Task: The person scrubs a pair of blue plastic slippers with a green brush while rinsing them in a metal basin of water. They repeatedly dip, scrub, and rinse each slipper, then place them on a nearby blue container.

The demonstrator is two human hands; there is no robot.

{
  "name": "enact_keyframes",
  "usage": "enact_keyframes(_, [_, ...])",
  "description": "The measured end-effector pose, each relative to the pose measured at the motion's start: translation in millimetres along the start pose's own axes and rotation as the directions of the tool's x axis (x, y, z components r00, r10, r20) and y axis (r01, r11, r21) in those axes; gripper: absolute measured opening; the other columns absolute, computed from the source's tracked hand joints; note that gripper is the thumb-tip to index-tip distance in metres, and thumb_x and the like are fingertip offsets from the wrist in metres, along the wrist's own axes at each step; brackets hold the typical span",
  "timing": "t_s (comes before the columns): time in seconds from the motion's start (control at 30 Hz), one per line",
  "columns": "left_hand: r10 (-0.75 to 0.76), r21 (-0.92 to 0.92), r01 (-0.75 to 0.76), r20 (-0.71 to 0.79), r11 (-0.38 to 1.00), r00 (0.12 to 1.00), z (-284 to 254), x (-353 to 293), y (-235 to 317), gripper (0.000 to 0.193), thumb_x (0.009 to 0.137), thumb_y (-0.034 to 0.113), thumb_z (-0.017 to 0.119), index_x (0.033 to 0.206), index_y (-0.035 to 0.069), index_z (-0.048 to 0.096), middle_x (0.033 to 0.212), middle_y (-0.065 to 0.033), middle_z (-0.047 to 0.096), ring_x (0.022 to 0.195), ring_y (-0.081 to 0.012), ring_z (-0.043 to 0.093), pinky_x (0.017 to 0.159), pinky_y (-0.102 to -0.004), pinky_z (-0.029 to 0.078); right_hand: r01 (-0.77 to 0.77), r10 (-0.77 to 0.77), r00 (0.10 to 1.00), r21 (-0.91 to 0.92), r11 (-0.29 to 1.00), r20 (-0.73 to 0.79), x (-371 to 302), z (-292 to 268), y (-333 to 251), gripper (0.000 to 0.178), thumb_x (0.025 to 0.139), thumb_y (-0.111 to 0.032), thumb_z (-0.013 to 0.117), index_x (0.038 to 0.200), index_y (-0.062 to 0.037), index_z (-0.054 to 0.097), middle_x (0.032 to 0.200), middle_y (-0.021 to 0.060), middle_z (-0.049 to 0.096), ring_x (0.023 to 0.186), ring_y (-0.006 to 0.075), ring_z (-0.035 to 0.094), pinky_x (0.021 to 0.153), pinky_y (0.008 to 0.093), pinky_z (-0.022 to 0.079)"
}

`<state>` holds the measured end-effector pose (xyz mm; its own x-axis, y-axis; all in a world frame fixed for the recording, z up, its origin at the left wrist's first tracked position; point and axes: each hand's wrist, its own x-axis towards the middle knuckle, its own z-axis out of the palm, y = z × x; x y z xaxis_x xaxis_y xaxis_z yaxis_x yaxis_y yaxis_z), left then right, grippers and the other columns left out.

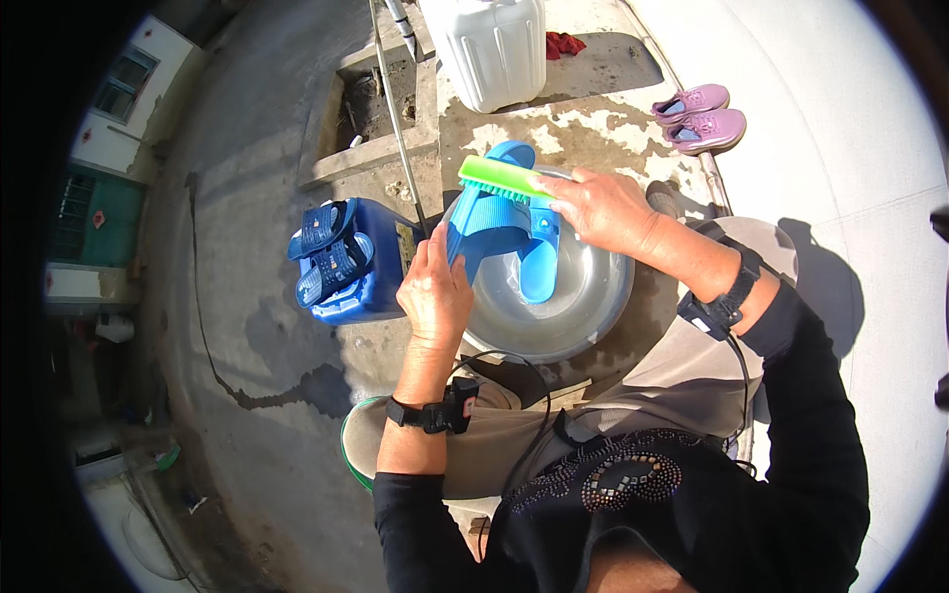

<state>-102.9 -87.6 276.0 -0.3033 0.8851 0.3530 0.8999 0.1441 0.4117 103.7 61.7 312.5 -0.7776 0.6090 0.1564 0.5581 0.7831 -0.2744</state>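
My left hand [435,295] grips a light blue slide sandal [497,223] by its side, holding it tilted over a metal basin [605,314]. Closed around one end of a bright green scrub brush [494,175] is my right hand [605,211]. The brush's teal bristles face down at the sandal, close to its strap; whether they touch it is hard to see. A second light blue sandal [539,269] rests in the basin, partly hidden by the held one.
Dark blue slippers [336,259] lie on a blue jug [381,287] left of the basin. A white jug [491,49] stands beyond, near a red cloth [563,44]. Pink shoes [704,124] sit at the far right. A thin pole [390,99] crosses a concrete-edged pit [326,138].
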Motion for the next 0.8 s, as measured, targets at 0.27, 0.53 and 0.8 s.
enact_keyframes(0.27, [-0.504,0.012,0.525,0.304,0.851,0.809,59,-14,-50,0.047,0.083,0.024,0.062,0.126,0.006,0.055,0.114,-0.0211,0.063,0.101,-0.0387,0.062,0.086,-0.045,0.048,-0.144,0.127,0.988,0.233,0.962,0.084,31,-49,63,0.037,0.092,-0.02,0.051,0.127,-0.0157,0.059,0.089,0.0153,0.068,0.081,0.0234,0.066,0.073,0.039,0.051])
enact_keyframes(0.53, [-0.704,0.201,0.701,0.433,0.684,0.563,149,-32,-85,0.065,0.08,0.027,0.066,0.137,0.006,0.043,0.133,-0.0217,0.049,0.122,-0.0375,0.048,0.1,-0.045,0.04,-0.072,0.219,0.962,0.624,0.778,-0.161,37,-62,59,0.034,0.095,-0.019,0.053,0.126,-0.0101,0.06,0.076,0.0046,0.062,0.066,0.0097,0.051,0.064,0.0267,0.045])
enact_keyframes(0.8, [-0.002,0.014,-0.005,0.445,1.0,0.896,203,-29,1,0.084,0.068,0.021,0.079,0.14,0.009,0.037,0.148,-0.0202,0.025,0.132,-0.0418,0.03,0.105,-0.0467,0.034,-0.167,0.359,0.932,0.828,0.535,-0.044,14,-84,92,0.035,0.096,-0.017,0.053,0.128,-0.0053,0.058,0.089,0.003,0.066,0.08,0.0084,0.057,0.075,0.0229,0.046])
